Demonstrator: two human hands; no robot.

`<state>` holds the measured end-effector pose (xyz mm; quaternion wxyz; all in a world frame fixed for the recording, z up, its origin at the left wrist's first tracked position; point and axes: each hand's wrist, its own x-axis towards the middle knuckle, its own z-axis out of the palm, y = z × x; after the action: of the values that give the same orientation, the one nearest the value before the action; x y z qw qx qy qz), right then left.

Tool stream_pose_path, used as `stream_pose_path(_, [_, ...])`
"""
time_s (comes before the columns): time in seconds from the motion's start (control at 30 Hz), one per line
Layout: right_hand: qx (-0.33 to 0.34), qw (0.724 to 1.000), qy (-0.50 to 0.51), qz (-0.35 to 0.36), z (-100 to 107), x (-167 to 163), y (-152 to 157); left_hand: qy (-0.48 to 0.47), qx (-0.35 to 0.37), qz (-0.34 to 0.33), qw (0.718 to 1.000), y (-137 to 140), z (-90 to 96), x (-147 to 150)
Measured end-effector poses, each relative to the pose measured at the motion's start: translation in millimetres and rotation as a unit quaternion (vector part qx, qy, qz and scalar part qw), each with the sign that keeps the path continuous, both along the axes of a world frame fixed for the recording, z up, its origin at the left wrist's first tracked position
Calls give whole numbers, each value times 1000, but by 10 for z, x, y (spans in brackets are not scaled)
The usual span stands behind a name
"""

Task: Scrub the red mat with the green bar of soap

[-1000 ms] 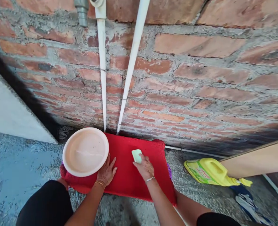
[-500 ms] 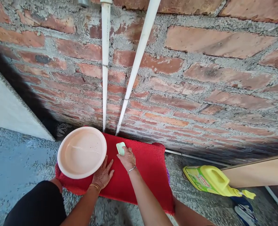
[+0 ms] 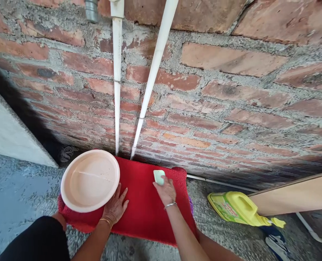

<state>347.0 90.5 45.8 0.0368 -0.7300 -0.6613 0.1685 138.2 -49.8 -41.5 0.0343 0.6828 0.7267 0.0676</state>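
My right hand (image 3: 166, 190) grips a pale green rounded block (image 3: 159, 177) that looks like a bar of soap or a small brush; its underside is hidden. The block is over the right part of a red mat (image 3: 141, 206) with a fuzzy edge. My left hand (image 3: 114, 207) lies flat on the mat with its fingers spread, close against the right rim of a round pale pink basin (image 3: 91, 181). That basin sits on the mat's left end and holds a little clear water or wet streaks.
A brick wall (image 3: 231, 98) with two white pipes (image 3: 117, 87) rises behind the mat. At the right a yellow detergent jug (image 3: 237, 206) lies on its side on the rough concrete floor, near a sandal (image 3: 276, 246) and a wooden board (image 3: 294, 194). A pale slab (image 3: 13, 127) leans at left.
My right hand has slid the pale green block to the right across the red mat. My left hand stays flat beside the basin. The view has shifted slightly.
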Motion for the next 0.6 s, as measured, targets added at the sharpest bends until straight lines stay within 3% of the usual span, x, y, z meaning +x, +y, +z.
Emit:
stream_pose_path(0.1, [-4,999,9,47,19,-564,115,4,6,0,1000,-1,-24,-9])
stream_pose_path(0.2, [-12,990,6,143,18,-1077,248,3,5,-3,1000,0,-48,-19])
stream_pose_path(0.3, [-17,979,-8,201,3,-1240,390,5,3,-3,1000,2,-55,-24])
stream_pose_path(0.43, [-21,985,-38,168,2,-782,570,3,11,-6,1000,8,-47,-25])
stream_pose_path(0.6, [-52,998,-48,-4,109,450,646,6,22,-8,1000,12,-41,-24])
